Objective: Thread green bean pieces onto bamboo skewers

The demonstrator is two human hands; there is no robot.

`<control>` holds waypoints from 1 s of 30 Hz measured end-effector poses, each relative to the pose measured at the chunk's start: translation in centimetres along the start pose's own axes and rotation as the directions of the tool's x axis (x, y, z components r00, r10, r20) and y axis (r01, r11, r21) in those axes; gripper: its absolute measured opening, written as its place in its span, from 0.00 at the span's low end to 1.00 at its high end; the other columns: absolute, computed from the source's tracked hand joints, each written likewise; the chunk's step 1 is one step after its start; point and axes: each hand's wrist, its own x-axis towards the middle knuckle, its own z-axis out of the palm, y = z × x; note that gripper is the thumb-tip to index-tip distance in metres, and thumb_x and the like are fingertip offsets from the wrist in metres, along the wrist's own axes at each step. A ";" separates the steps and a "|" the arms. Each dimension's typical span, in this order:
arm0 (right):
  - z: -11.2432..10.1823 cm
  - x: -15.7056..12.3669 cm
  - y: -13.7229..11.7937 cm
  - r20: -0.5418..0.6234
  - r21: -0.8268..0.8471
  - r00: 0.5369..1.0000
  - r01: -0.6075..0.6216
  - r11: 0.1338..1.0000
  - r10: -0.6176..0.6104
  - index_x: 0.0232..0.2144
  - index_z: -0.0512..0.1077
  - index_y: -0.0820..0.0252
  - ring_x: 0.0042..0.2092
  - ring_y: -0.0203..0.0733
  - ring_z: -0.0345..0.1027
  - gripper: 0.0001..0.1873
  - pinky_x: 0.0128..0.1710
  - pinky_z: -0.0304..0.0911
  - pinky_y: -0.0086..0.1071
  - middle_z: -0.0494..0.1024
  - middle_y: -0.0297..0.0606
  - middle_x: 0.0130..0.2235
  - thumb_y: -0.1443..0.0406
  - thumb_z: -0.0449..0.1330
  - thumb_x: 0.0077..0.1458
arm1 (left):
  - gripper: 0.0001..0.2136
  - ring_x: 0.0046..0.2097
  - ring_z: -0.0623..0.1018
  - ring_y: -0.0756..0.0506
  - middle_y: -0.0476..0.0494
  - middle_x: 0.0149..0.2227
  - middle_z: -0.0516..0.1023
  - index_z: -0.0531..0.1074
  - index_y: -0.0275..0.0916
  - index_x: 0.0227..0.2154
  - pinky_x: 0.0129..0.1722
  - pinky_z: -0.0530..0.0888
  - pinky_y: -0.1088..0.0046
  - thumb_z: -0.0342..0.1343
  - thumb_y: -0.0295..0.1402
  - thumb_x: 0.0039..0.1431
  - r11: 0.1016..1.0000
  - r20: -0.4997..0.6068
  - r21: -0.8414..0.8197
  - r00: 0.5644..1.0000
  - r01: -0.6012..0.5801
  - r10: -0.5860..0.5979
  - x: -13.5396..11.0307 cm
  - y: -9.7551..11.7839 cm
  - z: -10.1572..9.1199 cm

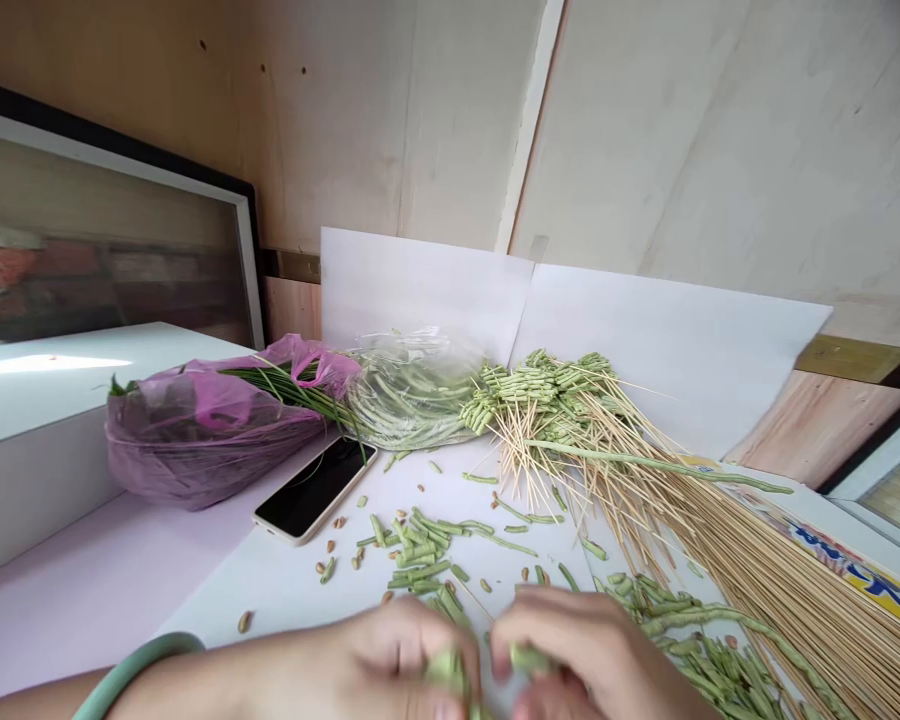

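Glare streaks the ledge (90, 388); left hand (409, 655) and right hand (581, 645) blur.

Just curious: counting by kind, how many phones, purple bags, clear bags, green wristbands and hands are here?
Phone: 1
Purple bag: 1
Clear bag: 1
Green wristband: 1
Hands, left hand and right hand: 2
Total: 6

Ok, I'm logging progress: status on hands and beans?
Left hand gripping bean piece, blurred. Right hand gripping another piece. Loose pieces scattered just beyond; skewers crowding the right side.
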 end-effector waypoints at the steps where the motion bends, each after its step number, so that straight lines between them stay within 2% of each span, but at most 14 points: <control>1: -0.4 0.2 -0.1 -0.043 -0.010 0.999 -0.024 1.000 0.024 0.37 0.74 0.56 0.33 0.37 0.69 0.12 0.32 0.64 0.25 0.75 0.36 0.32 0.62 0.51 0.61 | 0.22 0.15 0.55 0.57 0.57 0.16 0.57 0.62 0.39 0.23 0.12 0.52 0.83 0.59 0.54 0.52 0.984 -0.110 -0.179 0.993 0.012 -0.033 0.3 0.3 0.0; 3: -1.0 0.3 0.1 -0.095 -0.051 0.992 -0.091 0.995 0.086 0.51 0.70 0.55 0.36 0.37 0.70 0.19 0.36 0.66 0.26 0.73 0.39 0.41 0.69 0.49 0.59 | 0.18 0.13 0.57 0.56 0.58 0.15 0.59 0.64 0.39 0.27 0.11 0.55 0.84 0.60 0.49 0.53 0.900 -0.203 -0.436 0.971 0.027 -0.127 1.0 0.2 -0.1; 5: -1.2 0.3 0.5 -0.080 -0.102 0.991 -0.119 0.988 0.111 0.56 0.67 0.53 0.33 0.33 0.68 0.26 0.36 0.67 0.25 0.69 0.40 0.43 0.73 0.46 0.58 | 0.16 0.14 0.61 0.55 0.56 0.15 0.63 0.66 0.38 0.29 0.11 0.59 0.84 0.59 0.46 0.55 0.834 -0.262 -0.551 0.941 0.036 -0.214 1.6 -0.3 -0.5; 8: -0.9 0.2 1.0 -0.039 -0.106 0.996 -0.080 0.991 0.076 0.58 0.67 0.53 0.34 0.33 0.68 0.27 0.37 0.67 0.25 0.68 0.40 0.40 0.74 0.44 0.60 | 0.13 0.16 0.69 0.53 0.49 0.19 0.71 0.68 0.35 0.30 0.14 0.66 0.82 0.53 0.42 0.60 0.823 -0.343 -0.567 0.899 0.031 -0.270 2.2 -1.1 -1.0; 11: -0.4 0.4 1.2 -0.051 -0.019 0.998 -0.029 0.999 0.028 0.59 0.65 0.52 0.42 0.36 0.70 0.30 0.46 0.66 0.27 0.74 0.38 0.41 0.76 0.48 0.57 | 0.15 0.18 0.73 0.52 0.43 0.23 0.74 0.68 0.33 0.31 0.18 0.71 0.81 0.50 0.42 0.62 0.837 -0.333 -0.545 0.901 0.056 -0.277 2.3 -1.1 -0.9; 14: 0.1 0.7 1.0 -0.047 0.071 0.999 -0.015 0.997 0.018 0.54 0.69 0.51 0.41 0.36 0.71 0.31 0.46 0.65 0.26 0.77 0.34 0.39 0.79 0.51 0.51 | 0.18 0.19 0.74 0.52 0.44 0.22 0.73 0.68 0.33 0.30 0.18 0.72 0.81 0.56 0.47 0.57 0.864 -0.286 -0.494 0.921 0.095 -0.265 2.2 -0.8 -0.4; 17: 0.8 1.0 0.8 -0.029 0.162 1.000 -0.002 0.987 0.007 0.45 0.73 0.53 0.38 0.34 0.72 0.23 0.42 0.64 0.23 0.78 0.31 0.36 0.79 0.52 0.53 | 0.23 0.19 0.74 0.52 0.46 0.21 0.74 0.66 0.35 0.31 0.18 0.70 0.82 0.63 0.51 0.48 0.895 -0.244 -0.422 0.933 0.143 -0.264 2.1 -1.0 0.0; 19: 1.2 1.2 0.8 -0.040 0.187 0.999 -0.018 0.982 0.025 0.38 0.72 0.54 0.37 0.32 0.71 0.19 0.40 0.63 0.21 0.77 0.29 0.34 0.80 0.53 0.51 | 0.26 0.19 0.73 0.53 0.48 0.20 0.74 0.64 0.37 0.33 0.17 0.68 0.84 0.63 0.55 0.45 0.904 -0.230 -0.393 0.933 0.172 -0.277 2.0 -1.4 0.1; 22: 1.7 1.3 1.1 -0.106 0.112 0.992 -0.058 0.992 0.070 0.33 0.68 0.56 0.36 0.32 0.69 0.17 0.37 0.62 0.22 0.72 0.30 0.35 0.82 0.55 0.46 | 0.27 0.17 0.69 0.56 0.53 0.20 0.71 0.61 0.38 0.33 0.17 0.65 0.85 0.62 0.57 0.46 0.924 -0.211 -0.333 0.940 0.189 -0.268 1.9 -1.8 0.1; 25: 2.0 1.3 1.4 -0.162 -0.035 0.984 -0.083 0.996 0.077 0.34 0.65 0.55 0.35 0.34 0.66 0.16 0.34 0.61 0.25 0.68 0.32 0.38 0.79 0.56 0.47 | 0.26 0.17 0.64 0.58 0.57 0.19 0.67 0.61 0.37 0.31 0.16 0.61 0.85 0.64 0.55 0.45 0.959 -0.191 -0.206 0.953 0.194 -0.234 1.8 -1.9 0.0; 28: 1.9 1.3 1.8 -0.137 -0.106 0.975 -0.192 0.976 0.176 0.35 0.64 0.55 0.32 0.35 0.64 0.13 0.30 0.57 0.26 0.68 0.30 0.34 0.75 0.58 0.48 | 0.26 0.16 0.58 0.58 0.60 0.16 0.60 0.60 0.38 0.25 0.14 0.57 0.84 0.63 0.56 0.44 0.977 -0.187 -0.135 0.964 0.168 -0.191 1.7 -1.8 0.0; 30: 1.7 1.2 1.9 -0.074 -0.098 0.966 -0.255 0.962 0.249 0.29 0.64 0.57 0.29 0.35 0.61 0.07 0.28 0.53 0.27 0.67 0.29 0.29 0.71 0.59 0.51 | 0.26 0.15 0.56 0.58 0.61 0.14 0.58 0.59 0.39 0.23 0.13 0.53 0.82 0.64 0.56 0.43 0.979 -0.191 -0.137 0.966 0.151 -0.176 1.7 -1.6 0.0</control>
